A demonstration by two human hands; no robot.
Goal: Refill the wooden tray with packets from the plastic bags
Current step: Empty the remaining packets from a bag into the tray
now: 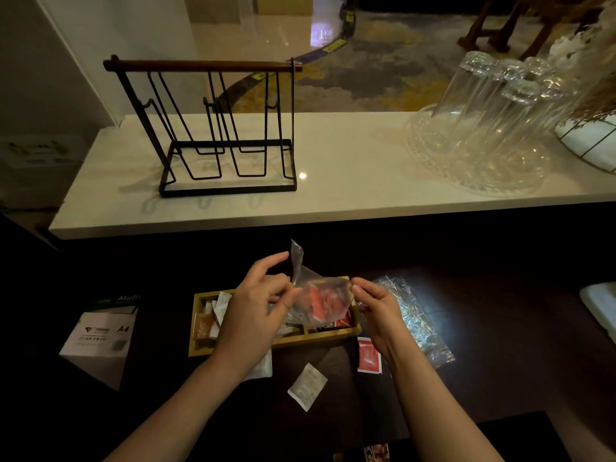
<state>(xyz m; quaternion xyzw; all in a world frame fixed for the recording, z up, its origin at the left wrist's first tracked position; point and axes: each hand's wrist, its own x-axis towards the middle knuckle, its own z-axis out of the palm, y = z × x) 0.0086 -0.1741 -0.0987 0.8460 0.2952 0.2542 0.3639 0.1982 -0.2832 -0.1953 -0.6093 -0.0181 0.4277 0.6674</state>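
Observation:
A clear plastic bag point(321, 296) with red packets inside hangs just above the wooden tray point(200, 348) on the dark counter. My left hand point(256, 308) pinches the bag's left side near its twisted top. On the bag's right edge, my right hand point(376, 308) pinches the plastic. The tray holds white and brown packets in its left compartments and red packets at the right end. One red packet point(368, 356) and one white packet point(308, 385) lie loose on the counter in front of the tray. An empty crumpled plastic bag point(413, 315) lies to the right.
A white A4 paper box point(100, 341) stands at the left. On the raised white ledge behind are a black wire rack point(216, 128) and upturned glasses on a glass tray point(483, 128). A white object point(600, 305) sits at the far right.

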